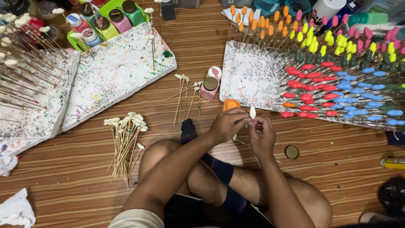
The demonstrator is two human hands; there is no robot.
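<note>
Leftmost, a white foam board (33, 105) spattered with paint lies on the wooden floor (67, 177), with thin sticks stuck into it; a second spattered board (114, 71) lies just beside it. Behind these, a green tray (107, 8) holds small paint bottles with pink, green and blue bodies and round caps. Below the boards, a loose bundle of white-tipped sticks (124, 141) lies on the floor, and a smaller group (185, 95) lies nearer the middle. Next stands a pink paint bottle (209, 88) with a brown cap and, touching it, a second bottle showing a round white-and-red label (215, 72); an open orange pot (230, 103) sits near the hands. At centre, the left hand (228, 124) and right hand (261, 133) meet above the crossed legs, both grips closed by the fingertips on one stick with a white oval tip (252, 112), held upright. The stick appears light, thin and easily snapped; the tip seems small and rigid. Holding at the shaft just below the tip looks soundest. Rightward, a brown loose cap (291, 152) lies on the floor, and a third foam board (253, 76) carries rows of sticks with red, blue, green, yellow, orange and pink tips (337, 84).
</note>
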